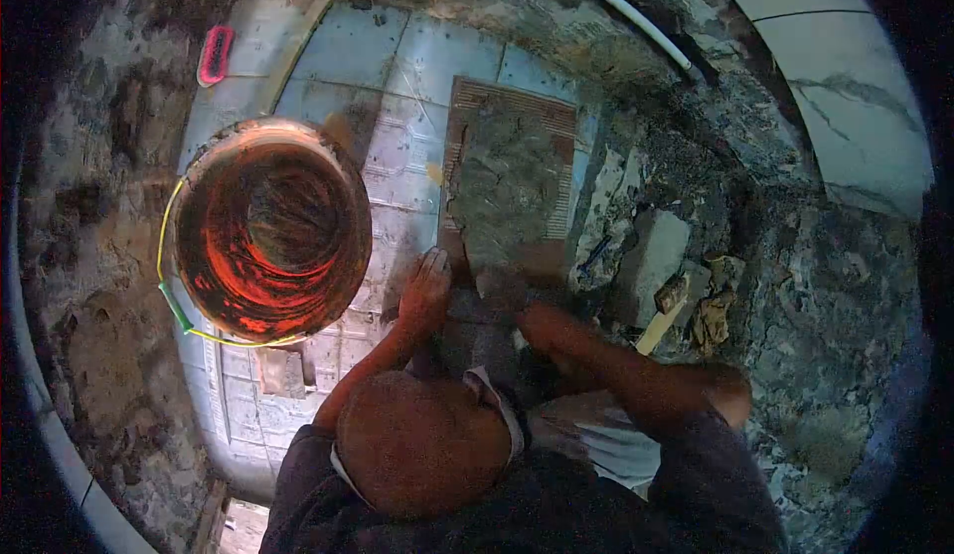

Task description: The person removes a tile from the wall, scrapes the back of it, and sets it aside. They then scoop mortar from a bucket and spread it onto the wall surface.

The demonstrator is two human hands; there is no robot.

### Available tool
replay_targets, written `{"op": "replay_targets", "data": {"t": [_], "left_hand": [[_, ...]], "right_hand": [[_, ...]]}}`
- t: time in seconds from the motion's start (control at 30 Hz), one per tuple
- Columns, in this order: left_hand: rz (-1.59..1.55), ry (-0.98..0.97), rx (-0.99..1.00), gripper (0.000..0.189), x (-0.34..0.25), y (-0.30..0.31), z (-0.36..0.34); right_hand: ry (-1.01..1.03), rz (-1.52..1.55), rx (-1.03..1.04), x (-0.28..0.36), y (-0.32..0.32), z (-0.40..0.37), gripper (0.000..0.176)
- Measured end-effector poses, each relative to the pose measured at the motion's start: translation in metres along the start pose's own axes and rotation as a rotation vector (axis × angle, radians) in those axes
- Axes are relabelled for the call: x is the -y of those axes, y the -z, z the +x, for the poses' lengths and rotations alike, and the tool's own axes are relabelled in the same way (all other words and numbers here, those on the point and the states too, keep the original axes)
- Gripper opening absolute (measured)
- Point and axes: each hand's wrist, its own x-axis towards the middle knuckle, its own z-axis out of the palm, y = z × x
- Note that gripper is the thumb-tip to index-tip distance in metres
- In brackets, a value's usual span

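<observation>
A reddish-brown tile (561, 191) with a ribbed surface lies in front of me, most of it under a layer of grey mortar (507, 176). My left hand (427, 281) rests at its near left corner, fingers stretched out and lying flat. Close to the tile's near edge is my right hand (509, 299), in shadow. Its fingers look closed, and a greyish shape shows beside them; what it holds is too dark to make out. To the left stands a large bucket (191, 246), its inside smeared orange and dark, with a yellow wire handle (164, 241) hanging down.
A pink brush (215, 55) lies at the upper left beside a long strip (296, 52). Pale floor tiles (402, 171) surround the work. Broken pieces (711, 316) and a pale block (661, 251) lie right. A white pipe (646, 27) runs along the rough wall.
</observation>
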Motion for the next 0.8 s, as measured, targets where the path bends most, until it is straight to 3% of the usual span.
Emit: {"op": "replay_targets", "data": {"t": [0.07, 0.17, 0.2, 0.27, 0.3, 0.33, 0.37, 0.4, 0.47, 0.5, 0.57, 0.63, 0.7, 0.77, 0.8], "left_hand": [[0.008, -0.026, -0.029, 0.033, 0.004, -0.008, -0.004], [0.007, 0.005, -0.010, 0.032, 0.001, 0.001, -0.002], [0.003, 0.048, 0.038, 0.032, -0.001, 0.004, -0.002], [-0.058, 0.161, 0.011, 0.034, 0.001, -0.012, -0.012], [-0.119, 0.269, -0.022, 0.036, 0.000, -0.011, -0.012], [-0.117, 0.275, -0.018, 0.036, -0.001, -0.010, -0.011], [-0.216, 0.505, 0.044, 0.037, -0.009, 0.007, 0.001], [-0.314, 0.734, 0.105, 0.037, -0.012, 0.018, 0.008], [-0.465, 0.757, 0.010, 0.033, -0.008, 0.020, 0.005], [-0.614, 0.772, -0.093, 0.029, -0.006, 0.020, 0.004], [-0.687, 0.832, -0.101, 0.027, -0.003, 0.017, 0.005], [-0.759, 0.911, -0.119, 0.024, -0.001, 0.014, 0.003], [-0.802, 0.828, -0.147, 0.022, 0.003, 0.012, 0.001], [-0.729, 0.835, -0.168, 0.021, 0.004, 0.007, 0.000], [-0.660, 0.824, -0.175, 0.020, 0.003, 0.004, -0.001]], "right_hand": [[-0.290, 0.624, -0.375, 0.027, 0.035, -0.047, 0.040], [-0.286, 0.861, -0.408, 0.043, 0.039, -0.073, 0.052], [-0.281, 0.865, -0.403, 0.044, 0.015, -0.064, 0.052], [-0.139, 0.520, -0.939, 0.044, -0.040, -0.037, 0.058], [-0.130, 0.523, -0.934, 0.053, -0.023, -0.044, 0.058], [-0.345, 0.940, -0.642, 0.064, -0.005, -0.054, 0.059], [-0.555, 1.325, -0.299, 0.072, 0.006, -0.060, 0.059], [-0.552, 1.325, -0.290, 0.071, 0.002, -0.060, 0.059], [-0.298, 1.098, -0.484, 0.067, -0.015, -0.058, 0.058], [-0.296, 1.099, -0.476, 0.065, -0.020, -0.053, 0.058], [-0.213, 1.870, -0.271, 0.061, -0.024, -0.044, 0.053], [-0.224, 1.859, -0.351, 0.062, -0.021, -0.046, 0.048], [-0.228, 1.844, -0.432, 0.060, -0.020, -0.044, 0.045], [0.008, 2.116, -0.418, 0.045, -0.028, -0.046, 0.040], [0.000, 2.110, -0.407, 0.042, -0.030, -0.046, 0.040]]}}
